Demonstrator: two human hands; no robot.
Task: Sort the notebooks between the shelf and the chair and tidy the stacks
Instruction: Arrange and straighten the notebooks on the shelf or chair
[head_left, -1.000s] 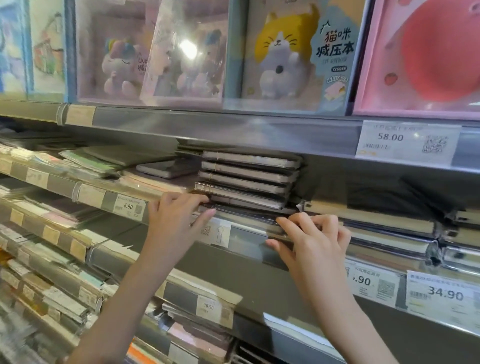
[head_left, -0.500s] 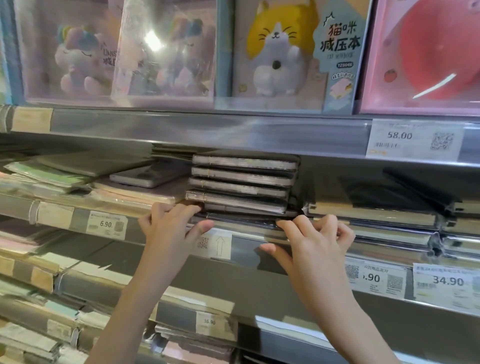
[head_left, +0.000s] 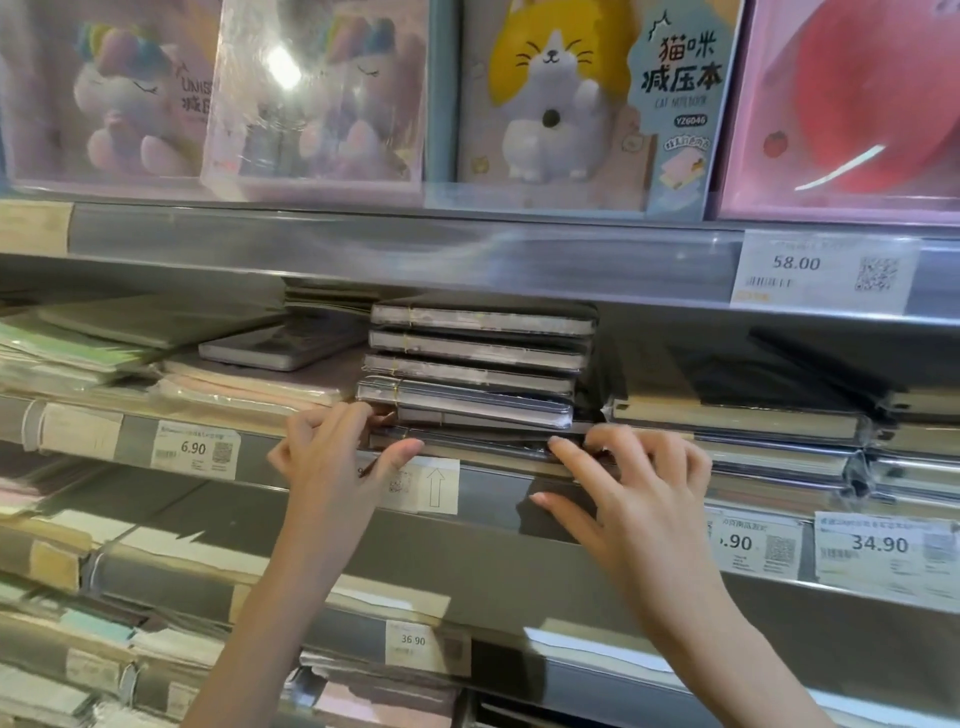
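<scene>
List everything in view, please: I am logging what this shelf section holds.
Dark notebook stack: about six, black covers, middle shelf centre.
Cream-edged notebooks: several, right of that stack.
Pastel notebooks: several, green and pink, middle shelf left.
Grey notebook: one, lying on the pink pile.
Unicorn boxes: two, pink, top shelf left.
Cat notebook box: one, blue, top shelf.
Pink box: one, top right.
Price tags: at least five, white, shelf rails.
Left hand: grip at stack's bottom left.
Right hand: fingers at stack's bottom right.
</scene>
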